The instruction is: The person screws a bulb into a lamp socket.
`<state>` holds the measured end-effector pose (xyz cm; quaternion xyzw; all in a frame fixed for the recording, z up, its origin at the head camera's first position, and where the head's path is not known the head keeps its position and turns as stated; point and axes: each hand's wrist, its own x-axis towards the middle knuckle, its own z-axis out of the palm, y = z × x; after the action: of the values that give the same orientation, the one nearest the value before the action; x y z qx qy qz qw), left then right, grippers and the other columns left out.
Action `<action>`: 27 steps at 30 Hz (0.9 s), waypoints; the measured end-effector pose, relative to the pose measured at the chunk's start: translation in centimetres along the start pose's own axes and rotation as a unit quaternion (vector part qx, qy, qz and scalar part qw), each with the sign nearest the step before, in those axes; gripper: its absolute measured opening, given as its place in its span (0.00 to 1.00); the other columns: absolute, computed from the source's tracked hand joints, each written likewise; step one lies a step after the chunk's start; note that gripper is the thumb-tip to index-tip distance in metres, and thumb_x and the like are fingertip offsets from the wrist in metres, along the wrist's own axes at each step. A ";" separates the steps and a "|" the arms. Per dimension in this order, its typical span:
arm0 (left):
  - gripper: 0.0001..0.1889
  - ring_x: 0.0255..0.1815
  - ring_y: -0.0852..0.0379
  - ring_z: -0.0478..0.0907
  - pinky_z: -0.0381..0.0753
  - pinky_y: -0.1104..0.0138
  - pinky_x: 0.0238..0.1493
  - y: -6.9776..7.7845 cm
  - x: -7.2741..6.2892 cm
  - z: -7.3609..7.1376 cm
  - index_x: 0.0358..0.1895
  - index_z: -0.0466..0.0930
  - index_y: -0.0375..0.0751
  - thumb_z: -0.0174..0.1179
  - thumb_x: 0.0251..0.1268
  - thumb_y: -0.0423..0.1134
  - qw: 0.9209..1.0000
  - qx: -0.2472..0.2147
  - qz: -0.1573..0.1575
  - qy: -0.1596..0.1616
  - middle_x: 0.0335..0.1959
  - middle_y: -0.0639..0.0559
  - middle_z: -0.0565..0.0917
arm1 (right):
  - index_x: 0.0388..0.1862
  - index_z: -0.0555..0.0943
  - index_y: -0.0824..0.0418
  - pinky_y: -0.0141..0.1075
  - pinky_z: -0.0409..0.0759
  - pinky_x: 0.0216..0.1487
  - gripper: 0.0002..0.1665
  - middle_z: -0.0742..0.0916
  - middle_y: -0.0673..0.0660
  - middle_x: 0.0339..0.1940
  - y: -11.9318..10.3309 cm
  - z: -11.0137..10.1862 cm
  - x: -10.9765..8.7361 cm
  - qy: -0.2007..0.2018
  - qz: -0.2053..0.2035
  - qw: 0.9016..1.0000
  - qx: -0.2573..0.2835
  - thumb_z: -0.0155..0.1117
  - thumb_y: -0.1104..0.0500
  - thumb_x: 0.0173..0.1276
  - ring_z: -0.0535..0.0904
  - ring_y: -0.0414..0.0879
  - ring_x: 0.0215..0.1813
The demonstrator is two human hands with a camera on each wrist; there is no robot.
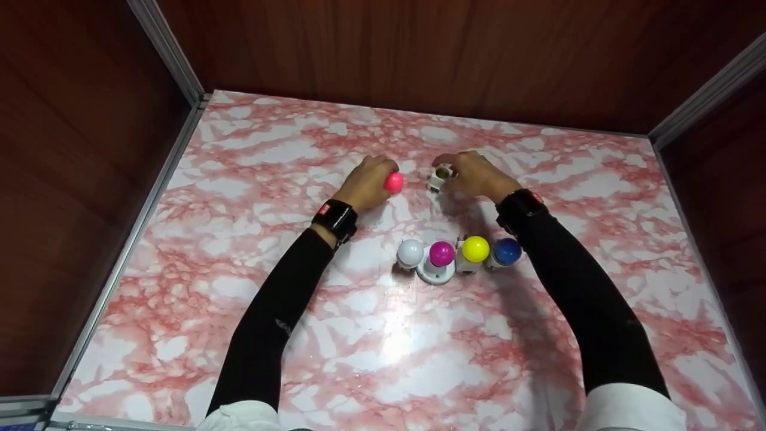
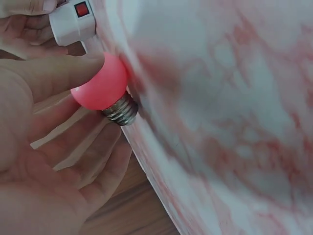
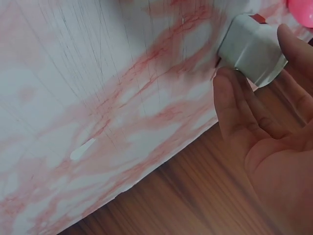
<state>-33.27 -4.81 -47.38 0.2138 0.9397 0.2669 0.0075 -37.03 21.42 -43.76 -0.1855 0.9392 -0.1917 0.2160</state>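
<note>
My left hand (image 1: 366, 181) pinches a pink light bulb (image 2: 105, 83) between thumb and fingers. The bulb's silver screw base points away from the palm in the left wrist view. Across a small gap to the right, my right hand (image 1: 476, 175) grips a white bulb socket (image 3: 252, 49) with thumb and fingertips. A red switch (image 2: 81, 9) shows on the socket's side. In the head view the socket's round opening faces up, with no bulb in it. Both hands are over the far middle of the table.
Nearer me stand a white bulb (image 1: 410, 253), a magenta bulb (image 1: 441, 254), a yellow bulb (image 1: 476, 249) and a blue bulb (image 1: 507, 251), side by side on holders. The red-and-white marbled table (image 1: 239, 287) is bordered by dark wood panels (image 1: 407, 54).
</note>
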 end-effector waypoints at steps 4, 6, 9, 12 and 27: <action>0.17 0.59 0.40 0.81 0.85 0.54 0.62 0.0 0.0 0.5 0.55 0.84 0.37 0.71 0.63 0.30 1.000 0.013 0.004 0.011 0.56 0.43 0.87 | 0.74 0.75 0.55 0.58 0.83 0.69 0.33 0.86 0.66 0.64 0.3 0.4 0.0 0.019 -0.022 0.999 -0.021 0.72 0.61 0.71 0.81 0.61 0.62; 0.17 0.57 0.40 0.82 0.86 0.53 0.59 0.0 0.0 0.7 0.54 0.83 0.37 0.71 0.61 0.28 1.000 0.025 0.008 0.015 0.55 0.43 0.88 | 0.72 0.76 0.55 0.57 0.84 0.67 0.33 0.87 0.66 0.62 0.4 0.6 -0.1 0.024 -0.028 0.999 -0.031 0.72 0.61 0.69 0.82 0.61 0.60; 0.16 0.55 0.40 0.82 0.87 0.53 0.56 0.0 -0.2 0.8 0.53 0.83 0.37 0.70 0.61 0.28 0.999 0.042 0.019 0.024 0.53 0.43 0.88 | 0.71 0.76 0.55 0.58 0.84 0.65 0.33 0.87 0.66 0.60 0.4 0.9 -0.2 0.031 -0.036 0.998 -0.042 0.73 0.62 0.68 0.82 0.61 0.58; 0.15 0.52 0.40 0.83 0.87 0.53 0.54 0.1 -0.4 0.9 0.52 0.84 0.36 0.68 0.63 0.28 0.998 0.043 0.030 0.035 0.52 0.42 0.89 | 0.70 0.77 0.55 0.57 0.84 0.63 0.32 0.88 0.66 0.58 0.3 0.9 -0.5 0.037 -0.039 0.998 -0.042 0.74 0.61 0.68 0.81 0.61 0.55; 0.17 0.60 0.45 0.82 0.85 0.57 0.63 1.5 -3.0 -0.9 0.57 0.83 0.40 0.71 0.67 0.37 0.992 -0.084 0.022 0.089 0.57 0.44 0.88 | 0.68 0.82 0.57 0.52 0.86 0.59 0.28 0.90 0.66 0.58 0.4 -2.5 -4.8 0.161 -0.086 0.982 0.042 0.72 0.61 0.69 0.87 0.61 0.55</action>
<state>-30.05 -5.33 -46.16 0.2085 0.9060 0.3626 -0.0639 -34.28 24.51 -40.24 -0.2230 0.9334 -0.2762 0.0527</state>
